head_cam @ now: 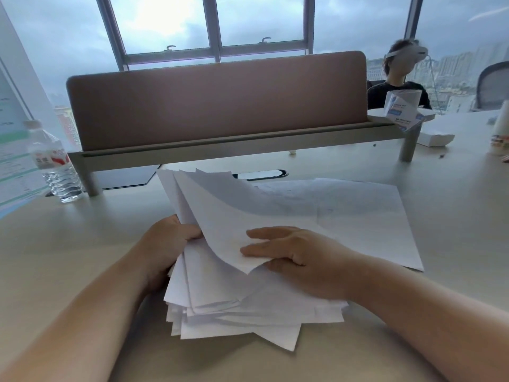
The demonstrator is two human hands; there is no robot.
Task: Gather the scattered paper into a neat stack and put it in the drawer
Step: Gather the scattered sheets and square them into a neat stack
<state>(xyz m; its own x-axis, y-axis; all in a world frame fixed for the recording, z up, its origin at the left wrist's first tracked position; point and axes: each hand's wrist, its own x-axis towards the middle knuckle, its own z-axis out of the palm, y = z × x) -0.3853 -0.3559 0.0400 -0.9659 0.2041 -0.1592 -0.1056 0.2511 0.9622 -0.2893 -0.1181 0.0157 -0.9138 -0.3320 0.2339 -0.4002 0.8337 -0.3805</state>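
Head view: both hands, left [172, 235] and right [286, 252], grip paper [220, 271] on beige desk [68, 257] beneath windows [212, 23].

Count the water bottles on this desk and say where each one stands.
1. The water bottle stands upright at the far left of the desk, beside the left leg of the divider screen. Others may be hidden behind that screen.
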